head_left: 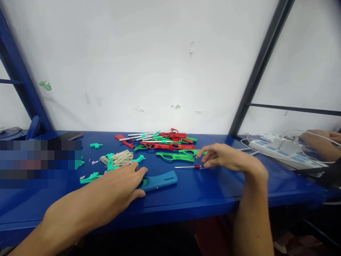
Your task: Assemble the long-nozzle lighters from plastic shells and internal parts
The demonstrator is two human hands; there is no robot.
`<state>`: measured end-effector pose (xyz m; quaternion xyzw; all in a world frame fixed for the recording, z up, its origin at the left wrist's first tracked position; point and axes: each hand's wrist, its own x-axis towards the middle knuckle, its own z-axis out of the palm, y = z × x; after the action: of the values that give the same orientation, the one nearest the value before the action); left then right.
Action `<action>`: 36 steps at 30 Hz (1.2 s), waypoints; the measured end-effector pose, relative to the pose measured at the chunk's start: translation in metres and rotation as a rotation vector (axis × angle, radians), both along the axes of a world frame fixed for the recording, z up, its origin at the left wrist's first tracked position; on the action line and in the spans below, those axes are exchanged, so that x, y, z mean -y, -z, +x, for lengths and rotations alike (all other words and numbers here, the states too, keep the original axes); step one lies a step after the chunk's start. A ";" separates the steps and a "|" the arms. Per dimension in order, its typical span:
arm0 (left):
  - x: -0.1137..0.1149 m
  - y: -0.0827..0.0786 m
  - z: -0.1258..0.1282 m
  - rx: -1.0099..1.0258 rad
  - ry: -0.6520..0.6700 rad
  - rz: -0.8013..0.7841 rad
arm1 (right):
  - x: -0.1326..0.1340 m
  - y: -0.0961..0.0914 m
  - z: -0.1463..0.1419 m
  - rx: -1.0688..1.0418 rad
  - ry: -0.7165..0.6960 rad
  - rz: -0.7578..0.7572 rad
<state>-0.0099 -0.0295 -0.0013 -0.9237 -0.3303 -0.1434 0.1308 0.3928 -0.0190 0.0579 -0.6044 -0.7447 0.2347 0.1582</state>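
Note:
My left hand [125, 181] is closed around one end of a blue utility lighter body [163, 180], which lies along the table with a bit of green showing by the fingers. The covered end cannot be seen. My right hand [217, 156] hovers low over the table, its fingers apart and the thumb at the clear handle end of a thin screwdriver [186, 167] with a red collar. Behind it are green lighter shells [176, 156] and red lighter shells [162, 145]. Teal plastic triggers [92, 177] lie left of my left hand.
A bundle of cream-coloured slim parts [122, 157] sits beyond my left hand. Metal tubes [144, 137] rest on the shells near the wall. A white power strip [282, 153] with cables is at right, near another person's hand [317, 142]. A dark phone [69, 136] lies back left.

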 end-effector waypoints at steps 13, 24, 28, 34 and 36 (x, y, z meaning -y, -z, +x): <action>-0.013 -0.038 0.023 0.041 0.013 -0.114 | 0.027 -0.012 -0.092 -0.081 -0.435 0.158; -0.027 -0.081 0.010 0.101 -0.153 -0.151 | 0.020 0.002 -0.110 0.157 -0.401 0.064; -0.026 -0.096 -0.006 0.212 -0.213 -0.187 | 0.022 0.002 -0.107 0.177 -0.408 0.068; -0.024 -0.103 -0.014 0.216 -0.202 -0.158 | 0.021 0.004 -0.106 0.193 -0.399 0.109; -0.021 -0.105 -0.014 0.232 -0.191 -0.157 | 0.023 0.001 -0.101 0.160 -0.402 0.123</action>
<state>-0.0242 -0.0084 0.1037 -0.8726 -0.4398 -0.2099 0.0325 0.2914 -0.0417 0.0573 -0.4496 -0.8733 0.1670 0.0851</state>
